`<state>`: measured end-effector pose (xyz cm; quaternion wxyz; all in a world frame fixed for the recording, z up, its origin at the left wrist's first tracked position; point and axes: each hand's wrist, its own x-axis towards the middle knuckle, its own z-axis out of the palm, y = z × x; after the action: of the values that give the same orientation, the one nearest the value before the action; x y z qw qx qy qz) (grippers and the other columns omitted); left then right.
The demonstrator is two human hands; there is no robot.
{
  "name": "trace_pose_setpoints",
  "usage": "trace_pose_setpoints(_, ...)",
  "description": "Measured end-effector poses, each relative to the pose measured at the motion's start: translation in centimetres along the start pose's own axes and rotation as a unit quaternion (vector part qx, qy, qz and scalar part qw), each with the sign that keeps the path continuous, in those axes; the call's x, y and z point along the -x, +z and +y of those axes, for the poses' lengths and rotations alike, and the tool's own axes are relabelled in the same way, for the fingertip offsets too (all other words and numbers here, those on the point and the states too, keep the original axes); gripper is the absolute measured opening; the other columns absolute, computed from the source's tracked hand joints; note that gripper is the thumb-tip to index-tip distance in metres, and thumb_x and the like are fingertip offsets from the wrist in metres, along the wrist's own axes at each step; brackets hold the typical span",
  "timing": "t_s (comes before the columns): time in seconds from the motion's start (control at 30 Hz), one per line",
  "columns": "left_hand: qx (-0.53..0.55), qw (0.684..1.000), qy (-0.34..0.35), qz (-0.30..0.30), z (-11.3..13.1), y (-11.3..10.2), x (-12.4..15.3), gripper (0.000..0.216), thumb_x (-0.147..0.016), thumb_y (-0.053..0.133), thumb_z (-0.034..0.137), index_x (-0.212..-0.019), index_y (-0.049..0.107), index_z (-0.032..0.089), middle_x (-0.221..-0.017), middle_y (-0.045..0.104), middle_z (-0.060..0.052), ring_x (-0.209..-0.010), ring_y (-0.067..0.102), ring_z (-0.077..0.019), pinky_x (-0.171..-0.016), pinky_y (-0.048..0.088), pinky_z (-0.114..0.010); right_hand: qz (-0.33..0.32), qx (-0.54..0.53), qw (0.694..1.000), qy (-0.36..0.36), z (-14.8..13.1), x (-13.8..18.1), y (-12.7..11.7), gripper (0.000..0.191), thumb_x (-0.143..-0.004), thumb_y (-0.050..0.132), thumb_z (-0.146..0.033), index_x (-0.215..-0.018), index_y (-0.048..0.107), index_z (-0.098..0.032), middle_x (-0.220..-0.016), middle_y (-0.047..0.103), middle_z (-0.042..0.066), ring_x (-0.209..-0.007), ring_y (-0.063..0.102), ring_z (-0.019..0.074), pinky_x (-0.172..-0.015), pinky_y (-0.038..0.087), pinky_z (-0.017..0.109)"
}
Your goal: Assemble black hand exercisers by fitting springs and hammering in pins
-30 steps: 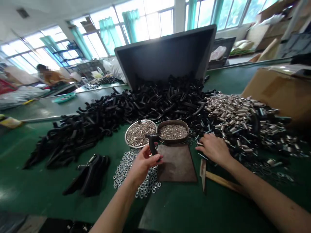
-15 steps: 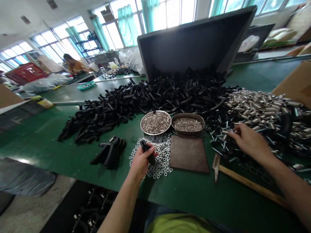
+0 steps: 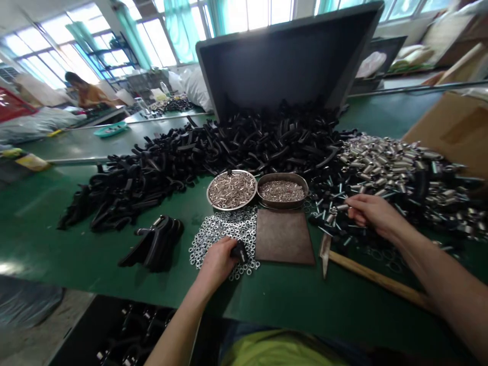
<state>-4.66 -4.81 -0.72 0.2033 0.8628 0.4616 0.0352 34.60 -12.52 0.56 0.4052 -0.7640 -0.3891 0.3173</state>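
Green work table [image 3: 46, 239] in a bright, windowed workshop carries everything. Near its front edge, a short black curved plastic piece [image 3: 241, 251] is clenched in the left hand [image 3: 217, 262]. It sticks out past the fingertips, to the right and away from the body, with its long axis slanting up and to the right. It hangs just over the near right corner of a flat spread of small silver steel washers [image 3: 219, 231], just left of a square brown pad [image 3: 284, 236].

The right hand [image 3: 375, 213] is well apart on the far side of that pad. Its fingertips are pinched around a small silver-headed black bolt [image 3: 344, 207] in a scatter of similar bolts, so only the left hand is at the black piece.

Behind the pad stand a round metal dish of thin pins [image 3: 231, 189] and a round metal dish of finer bits [image 3: 282, 190]. A wooden-handled hammer [image 3: 371, 277] lies near the right forearm. Farther back are a great heap of black curved parts [image 3: 213, 147], a heap of shiny metal sleeves [image 3: 396, 162] and a tipped grey bin [image 3: 282, 61]. Another person [image 3: 82, 91] sits at a distant table.
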Motion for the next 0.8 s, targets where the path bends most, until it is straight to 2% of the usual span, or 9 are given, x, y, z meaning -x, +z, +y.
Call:
trace_pose_setpoints(0.07,-0.015,1.0,0.001,-0.015,0.0,-0.1,-0.1,0.015,-0.07,0.054,0.003,-0.072,0.057,0.017,-0.082,0.06,-0.005,-0.076,0.056,-0.0173,-0.068,0.037,-0.025,0.016,0.049,0.999,-0.012,-0.3,0.3,0.1,0.018,-0.075,0.05,-0.036,-0.068,0.052,-0.02,-0.06,0.061,0.003,-0.038,0.045,0.0101,-0.04,0.037,0.025)
trace_pose_setpoints(0.2,-0.007,0.999,-0.018,-0.025,-0.5,0.0,-0.5,0.014,-0.072,0.052,0.004,-0.071,0.054,0.018,-0.079,0.061,-0.004,-0.076,0.056,-0.0176,-0.069,0.037,-0.025,0.061,0.164,0.984,-0.042,-0.8,0.7,-0.2,0.019,-0.077,0.053,-0.036,-0.071,0.06,-0.019,-0.063,0.064,0.003,-0.049,0.054,0.0143,-0.049,0.039,0.026)
trace_pose_setpoints(0.3,0.02,0.998,-0.051,0.007,-0.9,0.0,-0.5,0.013,-0.07,0.054,0.006,-0.066,0.054,0.018,-0.076,0.062,-0.004,-0.075,0.057,-0.0186,-0.068,0.037,-0.026,0.09,0.243,0.963,-0.076,-1.1,1.3,0.1,0.015,-0.076,0.057,-0.034,-0.073,0.065,-0.021,-0.072,0.066,0.003,-0.068,0.059,0.0193,-0.061,0.04,0.029)
trace_pose_setpoints(0.37,0.094,0.991,-0.085,0.036,-0.8,-0.1,-0.5,0.009,-0.069,0.057,0.01,-0.071,0.059,0.018,-0.077,0.064,-0.003,-0.075,0.058,-0.0198,-0.069,0.039,-0.027,0.093,0.299,0.946,-0.088,-1.3,1.7,1.0,0.02,-0.077,0.057,-0.038,-0.072,0.067,-0.022,-0.079,0.067,0.005,-0.077,0.06,0.0231,-0.066,0.04,0.032)
trace_pose_setpoints(0.47,0.279,0.948,-0.145,0.04,-0.3,-0.3,-0.3,0.024,-0.068,0.065,0.025,-0.091,0.066,0.018,-0.078,0.067,-0.002,-0.076,0.062,-0.022,-0.071,0.042,-0.029,0.084,0.376,0.918,-0.093,-1.5,2.1,2.8,0.027,-0.076,0.06,-0.045,-0.065,0.067,-0.021,-0.084,0.067,0.009,-0.084,0.06,0.0273,-0.066,0.04,0.034)
trace_pose_setpoints(0.53,0.365,0.914,-0.172,0.038,0.2,-0.5,-0.2,0.038,-0.065,0.072,0.037,-0.097,0.067,0.017,-0.077,0.069,-0.003,-0.077,0.063,-0.023,-0.074,0.043,-0.031,0.08,0.389,0.913,-0.094,-1.6,2.0,3.6,0.024,-0.073,0.065,-0.04,-0.061,0.065,-0.02,-0.086,0.066,0.009,-0.088,0.06,0.0275,-0.067,0.041,0.033)
trace_pose_setpoints(0.63,0.447,0.872,-0.193,0.057,0.7,-0.6,-0.1,0.046,-0.058,0.078,0.04,-0.095,0.067,0.015,-0.077,0.069,-0.003,-0.077,0.063,-0.0217,-0.075,0.043,-0.03,0.098,0.358,0.924,-0.09,-1.8,1.8,3.7,0.019,-0.075,0.062,-0.035,-0.063,0.062,-0.02,-0.087,0.066,0.009,-0.089,0.06,0.027,-0.068,0.042,0.033)
trace_pose_setpoints(0.8,0.598,0.77,-0.217,0.046,1.2,0.0,-0.4,0.047,-0.054,0.083,0.035,-0.091,0.061,0.015,-0.076,0.071,-0.004,-0.078,0.067,-0.0193,-0.077,0.047,-0.028,0.139,0.236,0.958,-0.085,-2.0,1.4,2.4,0.012,-0.082,0.052,-0.03,-0.084,0.058,-0.019,-0.083,0.064,0.008,-0.08,0.061,0.0245,-0.071,0.045,0.037)
